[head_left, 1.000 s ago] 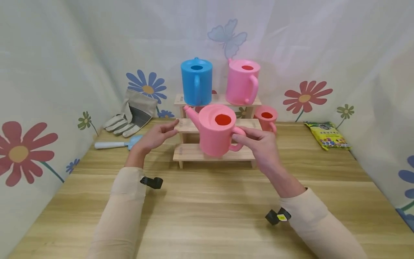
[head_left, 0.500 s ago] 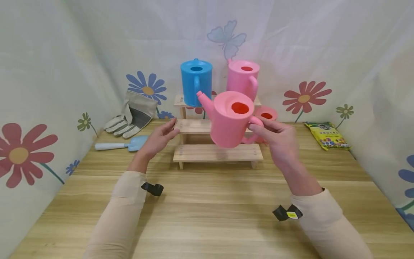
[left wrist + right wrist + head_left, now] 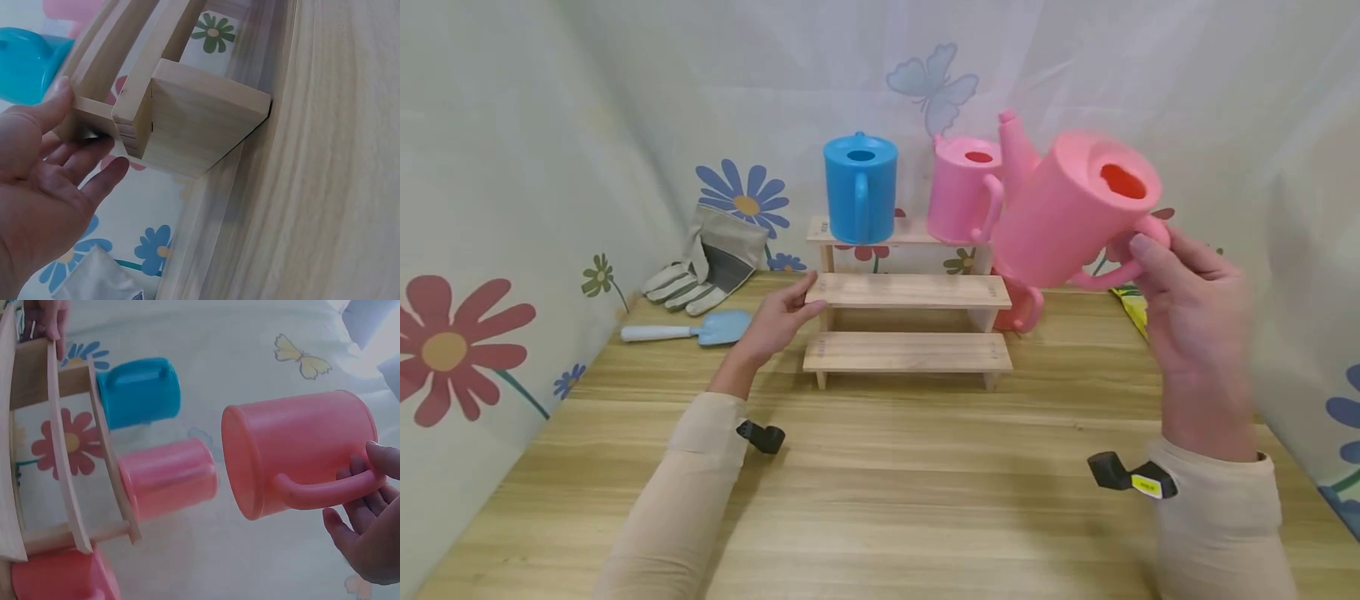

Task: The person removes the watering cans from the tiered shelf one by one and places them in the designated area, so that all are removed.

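By its handle, my right hand (image 3: 1198, 312) holds a pink watering can (image 3: 1063, 217) in the air, right of the wooden tiered stand (image 3: 910, 289). The can tilts with its spout up to the left; the right wrist view shows the fingers and thumb around the handle (image 3: 331, 492). At the stand's left end, my left hand (image 3: 775, 321) grips the middle step, thumb on one side and fingers on the other in the left wrist view. On the top step stand a blue watering can (image 3: 861, 192) and another pink watering can (image 3: 958, 196), the latter partly covered.
A further pink watering can (image 3: 1024, 307) stands on the table behind the stand's right end, mostly hidden. At left lie a trowel (image 3: 722, 327) and work gloves (image 3: 715, 258). A yellow packet (image 3: 1133, 308) shows behind my right hand. Flowered cloth hangs around the table.
My right hand has lifted the pink watering can from in front of the stand up and to the right, tilting it more. My left hand has stayed at the stand's left end.
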`<state>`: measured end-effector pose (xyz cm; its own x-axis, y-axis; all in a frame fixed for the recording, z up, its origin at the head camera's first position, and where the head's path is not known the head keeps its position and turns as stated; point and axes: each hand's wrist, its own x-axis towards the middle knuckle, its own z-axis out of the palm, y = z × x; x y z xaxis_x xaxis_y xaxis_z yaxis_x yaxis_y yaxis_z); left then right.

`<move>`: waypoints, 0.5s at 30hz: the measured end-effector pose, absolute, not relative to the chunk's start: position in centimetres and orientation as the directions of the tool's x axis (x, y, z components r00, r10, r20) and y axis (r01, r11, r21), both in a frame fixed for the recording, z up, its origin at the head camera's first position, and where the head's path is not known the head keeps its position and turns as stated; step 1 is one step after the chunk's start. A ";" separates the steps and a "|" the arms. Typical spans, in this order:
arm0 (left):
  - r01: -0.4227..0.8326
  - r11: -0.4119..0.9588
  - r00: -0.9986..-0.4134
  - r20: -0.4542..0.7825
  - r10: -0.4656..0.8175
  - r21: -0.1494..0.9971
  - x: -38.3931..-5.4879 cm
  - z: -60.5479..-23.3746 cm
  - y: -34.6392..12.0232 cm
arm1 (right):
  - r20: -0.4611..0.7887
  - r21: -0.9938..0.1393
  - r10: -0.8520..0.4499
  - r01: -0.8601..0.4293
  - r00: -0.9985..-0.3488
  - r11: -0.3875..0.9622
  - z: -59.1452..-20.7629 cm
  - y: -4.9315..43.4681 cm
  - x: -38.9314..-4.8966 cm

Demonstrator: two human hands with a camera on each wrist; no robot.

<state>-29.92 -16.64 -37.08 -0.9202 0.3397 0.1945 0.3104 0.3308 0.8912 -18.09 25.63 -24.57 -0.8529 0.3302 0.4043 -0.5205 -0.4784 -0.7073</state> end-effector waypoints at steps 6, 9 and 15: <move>0.306 0.321 -0.921 0.194 0.337 0.896 -30.6 -37.5 -16.8 | 0.288 -0.729 0.524 -0.538 -0.802 -0.422 -24.2 29.3 -19.2; 0.309 0.313 -0.922 0.203 0.328 0.898 -31.5 -38.6 -17.1 | 0.229 -0.777 0.600 -0.516 -0.766 -0.361 -24.8 30.8 -20.3; 0.298 0.326 -0.932 0.200 0.302 0.897 -32.2 -39.9 -17.4 | 0.108 -0.919 0.653 -0.326 -0.750 -0.223 -27.5 33.3 -23.2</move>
